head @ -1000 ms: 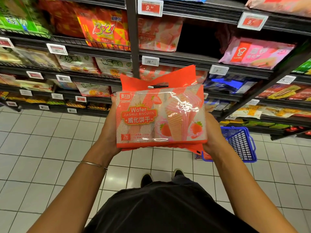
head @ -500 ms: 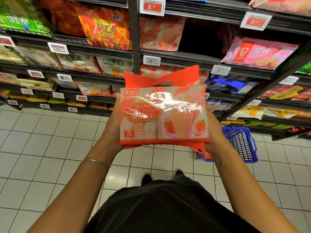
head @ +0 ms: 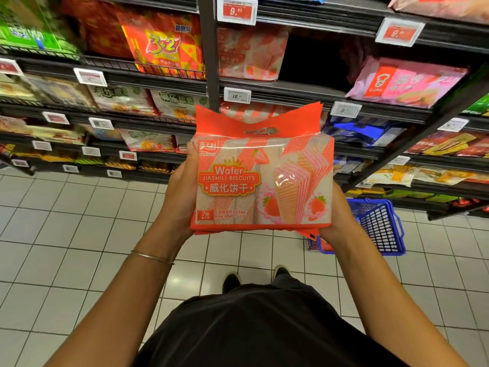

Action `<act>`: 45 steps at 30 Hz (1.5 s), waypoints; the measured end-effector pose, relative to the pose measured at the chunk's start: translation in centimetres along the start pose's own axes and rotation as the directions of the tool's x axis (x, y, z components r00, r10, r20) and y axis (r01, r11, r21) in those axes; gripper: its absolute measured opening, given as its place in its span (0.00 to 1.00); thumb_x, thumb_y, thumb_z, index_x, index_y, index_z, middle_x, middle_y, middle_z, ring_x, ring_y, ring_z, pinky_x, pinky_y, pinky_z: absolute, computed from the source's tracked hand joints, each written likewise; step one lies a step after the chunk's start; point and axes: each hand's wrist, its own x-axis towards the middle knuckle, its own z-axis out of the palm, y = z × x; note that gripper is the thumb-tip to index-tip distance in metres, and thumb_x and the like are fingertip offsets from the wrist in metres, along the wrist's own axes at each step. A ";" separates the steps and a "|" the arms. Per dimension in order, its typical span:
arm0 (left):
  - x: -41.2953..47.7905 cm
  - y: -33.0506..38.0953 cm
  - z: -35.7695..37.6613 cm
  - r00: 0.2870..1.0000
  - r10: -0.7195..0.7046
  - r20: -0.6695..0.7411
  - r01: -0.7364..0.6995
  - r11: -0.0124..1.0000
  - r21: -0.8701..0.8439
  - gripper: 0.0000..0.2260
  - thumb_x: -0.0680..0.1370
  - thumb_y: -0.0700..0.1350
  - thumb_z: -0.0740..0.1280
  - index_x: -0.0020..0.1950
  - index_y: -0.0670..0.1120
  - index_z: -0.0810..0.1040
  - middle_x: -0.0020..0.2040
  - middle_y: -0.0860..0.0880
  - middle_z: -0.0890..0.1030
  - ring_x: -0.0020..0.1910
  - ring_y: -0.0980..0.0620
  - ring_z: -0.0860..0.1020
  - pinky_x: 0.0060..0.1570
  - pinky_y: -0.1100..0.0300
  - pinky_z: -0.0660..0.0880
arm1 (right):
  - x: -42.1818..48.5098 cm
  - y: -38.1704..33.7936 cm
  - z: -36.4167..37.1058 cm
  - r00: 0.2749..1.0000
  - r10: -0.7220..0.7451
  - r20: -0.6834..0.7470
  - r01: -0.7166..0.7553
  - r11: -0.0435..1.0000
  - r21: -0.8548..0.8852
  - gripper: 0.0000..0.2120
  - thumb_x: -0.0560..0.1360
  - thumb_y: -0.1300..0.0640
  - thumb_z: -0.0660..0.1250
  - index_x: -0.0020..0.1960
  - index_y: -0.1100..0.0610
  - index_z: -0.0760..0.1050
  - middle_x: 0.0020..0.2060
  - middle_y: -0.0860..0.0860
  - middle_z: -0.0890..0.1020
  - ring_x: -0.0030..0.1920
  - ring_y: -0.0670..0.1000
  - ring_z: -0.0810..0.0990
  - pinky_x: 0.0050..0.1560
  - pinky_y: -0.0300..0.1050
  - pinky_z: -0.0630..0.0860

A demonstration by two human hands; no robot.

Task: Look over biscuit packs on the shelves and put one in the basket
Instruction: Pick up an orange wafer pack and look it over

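Pack: a strawberry wafer pack (head: 262,181) was held up in front of the shelves (head: 291,86), printed face towards the camera, its red top flap standing upright.
Left hand: the left hand (head: 182,192) gripped the pack's left edge, with one fingertip curled over the upper left corner; a thin bracelet (head: 152,257) sat on that wrist.
Right hand: the right hand (head: 336,215) cradled the lower right corner from behind and below. Its fingers were mostly hidden by the pack, so how far they wrapped round could not be told.
Basket: a blue basket (head: 381,223) stood on the tiled floor (head: 79,234) at the foot of the shelves, to the person's right and below the pack, apart from both hands. Something red showed at its near corner; what it was could not be told.
Shelves: more packs of the same kind (head: 251,53) sat on the shelf above a price tag (head: 237,95).
Done: one pack was off the shelf and seemingly being looked over.
Left: the pack was not yet in the basket. It would probably need lowering to the right and letting go there, unless it went back and another was chosen.
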 end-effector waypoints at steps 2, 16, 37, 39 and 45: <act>-0.2 0.2 0.0 0.997 0.002 0.072 0.003 0.998 -0.066 0.25 0.83 0.67 0.56 0.64 0.53 0.84 0.60 0.46 0.87 0.59 0.45 0.85 0.55 0.45 0.84 | 0.1 0.0 -0.3 1.000 0.013 -0.006 -0.013 1.000 0.028 0.19 0.86 0.52 0.59 0.39 0.54 0.77 0.33 0.51 0.81 0.33 0.48 0.82 0.35 0.43 0.80; -1.0 0.5 -0.2 0.977 0.141 0.161 -0.136 0.990 -0.046 0.31 0.68 0.80 0.64 0.58 0.61 0.86 0.60 0.50 0.86 0.61 0.47 0.84 0.62 0.46 0.82 | 0.9 0.6 -1.1 0.993 -0.069 0.093 0.058 0.991 0.124 0.28 0.86 0.52 0.57 0.30 0.49 0.84 0.32 0.48 0.83 0.34 0.46 0.84 0.36 0.41 0.82; 0.7 -2.4 -1.5 0.829 -0.212 0.517 0.463 0.779 -0.424 0.37 0.79 0.73 0.62 0.80 0.50 0.71 0.79 0.42 0.71 0.77 0.36 0.70 0.76 0.33 0.64 | 0.5 -1.2 -1.4 0.930 -0.139 0.339 0.121 0.990 0.072 0.36 0.75 0.40 0.68 0.78 0.58 0.69 0.71 0.60 0.78 0.69 0.61 0.78 0.67 0.58 0.78; 0.4 -2.8 -1.2 0.804 -0.259 0.536 0.521 0.741 -0.423 0.39 0.77 0.75 0.62 0.78 0.50 0.73 0.78 0.42 0.73 0.76 0.36 0.72 0.75 0.33 0.64 | 0.5 -1.0 -1.2 0.940 -0.144 0.308 0.123 0.989 0.086 0.34 0.76 0.41 0.65 0.77 0.57 0.70 0.68 0.59 0.80 0.68 0.59 0.80 0.66 0.57 0.79; -0.3 -3.0 -1.0 0.764 -0.339 0.549 0.604 0.674 -0.424 0.43 0.71 0.79 0.64 0.74 0.49 0.78 0.74 0.42 0.77 0.72 0.37 0.76 0.70 0.36 0.72 | 1.3 -1.0 -1.4 0.976 -0.101 0.192 0.059 0.975 0.214 0.19 0.88 0.56 0.53 0.59 0.55 0.83 0.50 0.52 0.88 0.51 0.49 0.87 0.53 0.46 0.83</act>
